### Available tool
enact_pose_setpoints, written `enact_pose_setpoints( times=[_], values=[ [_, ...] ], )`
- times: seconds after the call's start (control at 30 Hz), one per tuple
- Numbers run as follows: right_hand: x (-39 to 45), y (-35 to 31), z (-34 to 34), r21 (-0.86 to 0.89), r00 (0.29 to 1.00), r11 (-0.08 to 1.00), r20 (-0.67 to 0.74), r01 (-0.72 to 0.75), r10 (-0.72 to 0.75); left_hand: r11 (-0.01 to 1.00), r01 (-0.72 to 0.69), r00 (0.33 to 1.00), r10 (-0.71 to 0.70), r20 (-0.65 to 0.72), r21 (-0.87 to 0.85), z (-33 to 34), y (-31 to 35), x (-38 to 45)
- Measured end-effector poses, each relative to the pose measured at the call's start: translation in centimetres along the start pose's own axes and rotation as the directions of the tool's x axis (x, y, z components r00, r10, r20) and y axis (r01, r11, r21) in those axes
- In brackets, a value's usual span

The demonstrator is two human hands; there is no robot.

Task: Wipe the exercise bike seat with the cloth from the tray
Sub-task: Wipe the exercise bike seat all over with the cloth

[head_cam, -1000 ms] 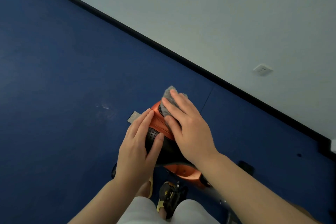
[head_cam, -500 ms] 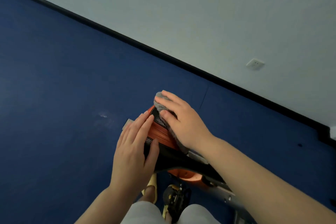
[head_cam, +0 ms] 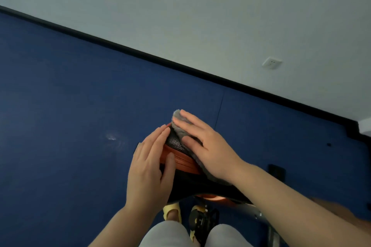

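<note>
The exercise bike seat (head_cam: pixel 180 158), black with an orange band and a perforated patch, sits at the centre of the view, mostly covered by my hands. My right hand (head_cam: pixel 206 146) lies flat on a grey fluffy cloth (head_cam: pixel 177 126) and presses it onto the seat's far end; the cloth sticks out past my fingertips and under my wrist. My left hand (head_cam: pixel 149 170) rests on the seat's left side with fingers together and thumb on the orange band. The tray is out of view.
Blue floor (head_cam: pixel 70 126) surrounds the bike. A black skirting line (head_cam: pixel 140 54) meets the pale wall, which carries a white socket (head_cam: pixel 272 62). Below the seat I see the bike's pedal (head_cam: pixel 200 220), my yellow slipper (head_cam: pixel 171 211) and my knees.
My right hand has slid the cloth back along the seat towards me and lies flatter over it. The left hand stays on the seat's left side. The camera has tilted slightly.
</note>
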State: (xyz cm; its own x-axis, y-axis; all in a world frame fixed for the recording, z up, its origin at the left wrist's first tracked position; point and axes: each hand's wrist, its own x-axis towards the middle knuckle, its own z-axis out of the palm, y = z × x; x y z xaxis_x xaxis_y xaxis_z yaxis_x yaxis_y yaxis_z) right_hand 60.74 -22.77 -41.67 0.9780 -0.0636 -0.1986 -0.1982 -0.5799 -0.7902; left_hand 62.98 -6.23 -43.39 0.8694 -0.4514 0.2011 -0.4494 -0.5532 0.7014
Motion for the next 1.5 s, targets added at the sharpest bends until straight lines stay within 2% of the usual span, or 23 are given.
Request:
enact_pose_setpoints(
  times=[0.13, 0.27, 0.37, 0.57, 0.83, 1.0, 1.07, 1.13, 1.23, 1.4, 1.5],
  values=[
    [0.0, -0.3, 0.7, -0.083, 0.997, 0.996, -0.08, -0.023, 0.016, 0.998, 0.047, 0.999, -0.047, 0.008, -0.043, -0.1, -0.1, 0.1],
    [0.6, -1.5, 1.7, -0.216, 0.99, 0.974, -0.106, 0.071, -0.096, 0.992, 0.099, 0.995, -0.096, 0.03, -0.083, -0.3, -0.1, 0.1],
    [-1.5, -0.1, 1.3, -0.19, 0.99, 0.977, -0.081, 0.095, -0.112, 0.994, 0.05, 0.997, -0.044, 0.059, -0.094, -0.5, -0.1, 0.2],
    [-0.4, 0.0, 0.8, -0.009, 0.989, 0.997, -0.128, -0.081, 0.079, 0.988, -0.151, 0.963, 0.143, 0.228, 0.017, -0.7, -0.3, 0.7],
    [-4.2, 2.2, -0.7, -0.017, 0.975, 0.979, -0.099, -0.203, 0.2, 0.948, -0.319, 0.888, 0.291, 0.356, 0.021, -2.3, -1.1, 2.0],
    [-2.4, 0.8, 0.6, 0.029, 0.98, 0.988, -0.13, -0.149, 0.152, 0.906, -0.418, 0.839, 0.36, 0.407, 0.061, -2.4, -0.8, 4.2],
    [-3.1, 1.0, 0.5, -0.018, 0.978, 0.989, -0.149, -0.147, 0.143, 0.887, -0.455, 0.813, 0.381, 0.44, 0.073, -1.9, -0.4, 4.1],
    [-4.7, 1.9, -0.3, -0.073, 0.973, 0.976, -0.122, -0.206, 0.197, 0.872, -0.478, 0.796, 0.383, 0.469, 0.1, -1.4, -0.3, 3.4],
    [-5.8, 2.5, -1.2, -0.124, 0.96, 0.953, -0.086, -0.276, 0.267, 0.885, -0.451, 0.816, 0.358, 0.453, 0.114, -1.1, -0.2, 2.9],
    [-4.1, 0.9, -0.1, -0.09, 0.97, 0.97, -0.114, -0.226, 0.216, 0.87, -0.474, 0.81, 0.369, 0.455, 0.137, -1.1, -0.1, 2.9],
    [-5.6, 1.6, -1.2, -0.102, 0.969, 0.964, -0.05, -0.246, 0.242, 0.881, -0.455, 0.823, 0.361, 0.44, 0.129, -1.1, -0.1, 2.9]
  ],
)
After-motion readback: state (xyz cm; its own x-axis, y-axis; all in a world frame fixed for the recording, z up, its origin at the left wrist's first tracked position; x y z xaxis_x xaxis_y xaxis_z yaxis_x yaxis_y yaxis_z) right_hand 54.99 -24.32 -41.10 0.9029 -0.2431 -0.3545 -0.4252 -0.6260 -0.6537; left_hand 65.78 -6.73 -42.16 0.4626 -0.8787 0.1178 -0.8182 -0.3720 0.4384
